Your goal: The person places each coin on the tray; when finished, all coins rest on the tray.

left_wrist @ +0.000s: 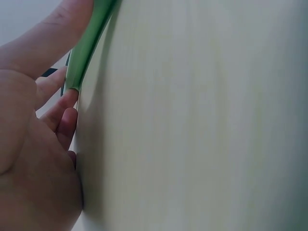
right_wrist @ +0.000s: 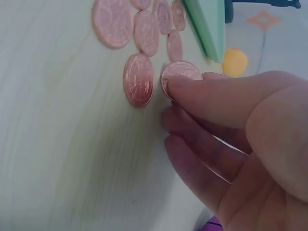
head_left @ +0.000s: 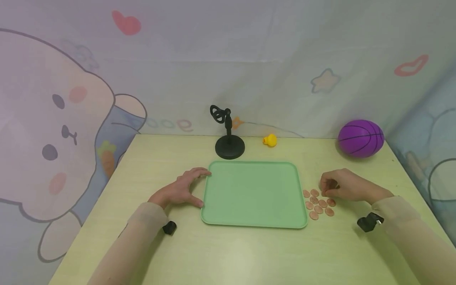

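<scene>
A light green tray (head_left: pixel 254 194) lies flat on the table, its inside bare. My left hand (head_left: pixel 183 189) is spread along the tray's left edge, the thumb near the lower corner and the fingers near the upper one. In the left wrist view, the thumb (left_wrist: pixel 53 31) and fingertips meet the green rim (left_wrist: pixel 89 48). To the right of the tray, my right hand (head_left: pixel 342 185) pinches a copper-coloured coin (right_wrist: pixel 177 72) between thumb and fingers. Several similar coins (head_left: pixel 318 209) lie loosely grouped on the table between the tray and this hand.
Behind the tray stands a black stand (head_left: pixel 229 146) with a round base and ring-shaped top. A small yellow toy (head_left: pixel 270 140) sits to its right. The purple ball (head_left: pixel 361 138) rests at the back right corner. A printed cloth (head_left: pixel 249 71) hangs behind the table.
</scene>
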`<state>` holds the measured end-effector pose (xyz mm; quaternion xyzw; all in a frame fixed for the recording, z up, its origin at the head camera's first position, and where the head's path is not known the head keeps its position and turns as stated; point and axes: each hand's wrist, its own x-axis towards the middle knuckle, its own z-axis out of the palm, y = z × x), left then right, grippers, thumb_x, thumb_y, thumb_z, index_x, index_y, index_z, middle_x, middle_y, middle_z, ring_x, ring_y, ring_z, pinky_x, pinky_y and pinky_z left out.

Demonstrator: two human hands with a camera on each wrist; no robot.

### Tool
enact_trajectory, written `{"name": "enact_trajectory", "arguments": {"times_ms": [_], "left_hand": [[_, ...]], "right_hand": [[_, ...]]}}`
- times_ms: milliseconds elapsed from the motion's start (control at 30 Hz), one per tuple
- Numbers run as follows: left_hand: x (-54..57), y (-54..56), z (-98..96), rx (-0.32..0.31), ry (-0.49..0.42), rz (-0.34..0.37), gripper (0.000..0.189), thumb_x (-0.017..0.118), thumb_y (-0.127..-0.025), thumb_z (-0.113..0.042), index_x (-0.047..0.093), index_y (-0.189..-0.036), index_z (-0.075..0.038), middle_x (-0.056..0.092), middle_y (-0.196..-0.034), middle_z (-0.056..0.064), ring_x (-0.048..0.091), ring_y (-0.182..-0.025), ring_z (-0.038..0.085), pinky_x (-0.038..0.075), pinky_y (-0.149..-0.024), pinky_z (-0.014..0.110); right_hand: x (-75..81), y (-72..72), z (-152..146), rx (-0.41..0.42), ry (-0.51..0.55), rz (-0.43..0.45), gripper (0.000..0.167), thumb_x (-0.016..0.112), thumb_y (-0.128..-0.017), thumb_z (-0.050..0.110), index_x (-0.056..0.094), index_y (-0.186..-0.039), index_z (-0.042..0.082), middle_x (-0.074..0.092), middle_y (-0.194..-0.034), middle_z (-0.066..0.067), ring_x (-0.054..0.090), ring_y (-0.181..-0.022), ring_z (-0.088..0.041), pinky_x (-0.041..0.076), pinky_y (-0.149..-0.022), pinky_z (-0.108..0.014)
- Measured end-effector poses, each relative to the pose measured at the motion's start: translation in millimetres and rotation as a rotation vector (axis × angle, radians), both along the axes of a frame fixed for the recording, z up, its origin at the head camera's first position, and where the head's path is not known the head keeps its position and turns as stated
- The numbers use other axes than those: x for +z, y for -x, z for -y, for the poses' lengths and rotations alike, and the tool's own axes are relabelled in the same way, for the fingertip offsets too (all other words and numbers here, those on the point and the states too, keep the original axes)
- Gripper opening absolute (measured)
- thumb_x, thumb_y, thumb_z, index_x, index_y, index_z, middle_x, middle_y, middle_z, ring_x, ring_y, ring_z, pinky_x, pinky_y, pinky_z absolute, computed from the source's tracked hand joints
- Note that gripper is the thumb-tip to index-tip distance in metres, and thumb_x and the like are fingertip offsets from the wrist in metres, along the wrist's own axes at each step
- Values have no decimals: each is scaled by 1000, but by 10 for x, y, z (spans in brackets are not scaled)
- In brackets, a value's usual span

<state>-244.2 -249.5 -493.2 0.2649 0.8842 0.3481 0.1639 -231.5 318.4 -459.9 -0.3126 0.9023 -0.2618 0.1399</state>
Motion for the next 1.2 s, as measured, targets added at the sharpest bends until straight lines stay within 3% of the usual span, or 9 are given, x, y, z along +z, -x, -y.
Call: {"name": "enact_trajectory", "arguments": {"times_ms": [100,267,367,600,767,1000,1200], "left_hand": [[-2,-3,-4,-1,0,1,104,99,-69,-38,45,-157,-21,34,-167,8,25,-154,39,14,-118,69],[6,-13,1,0,-4,3,104,99,-70,-37,45,-157,-20,34,-167,9,25,-153,40,15,-118,69],[11,-11,6,0,-6,1,104,99,-69,-36,45,-157,-19,34,-167,9,25,-153,40,14,-118,68],[18,-9,15,-7,-19,-3,105,100,-69,-35,45,-157,-18,34,-167,8,25,-153,40,14,-117,68],[13,-11,18,-4,-18,-11,105,100,-69,-35,45,-157,-18,35,-166,8,26,-152,40,15,-117,67],[2,-12,16,-2,-13,-18,104,99,-69,-35,45,-157,-19,35,-166,8,26,-152,39,15,-117,65],[-2,-18,13,-6,-13,-17,105,99,-69,-35,45,-157,-19,34,-167,8,26,-152,39,15,-117,64]], "right_hand": [[18,-19,13,9,34,34,19,79,-90,0,72,-94,18,67,-79,8,62,-73,-6,54,-70,-24],[13,-30,29,20,127,186,15,69,-99,1,77,-109,8,70,-72,0,68,-62,-17,54,-62,-26],[-1,-24,45,21,167,218,15,69,-100,3,78,-111,6,71,-77,-3,68,-61,-21,56,-61,-28],[1,-9,120,-3,221,200,17,72,-100,10,79,-115,7,78,-101,-5,70,-79,-16,57,-72,-25],[14,15,200,-30,275,277,21,72,-101,14,77,-118,4,79,-103,-10,77,-92,-24,60,-83,-26],[27,44,348,-29,289,361,26,77,-98,19,77,-121,7,80,-102,-11,77,-89,-31,59,-85,-28],[16,62,491,24,325,402,28,76,-97,10,75,-123,3,79,-104,-15,77,-89,-33,63,-83,-33]]}}
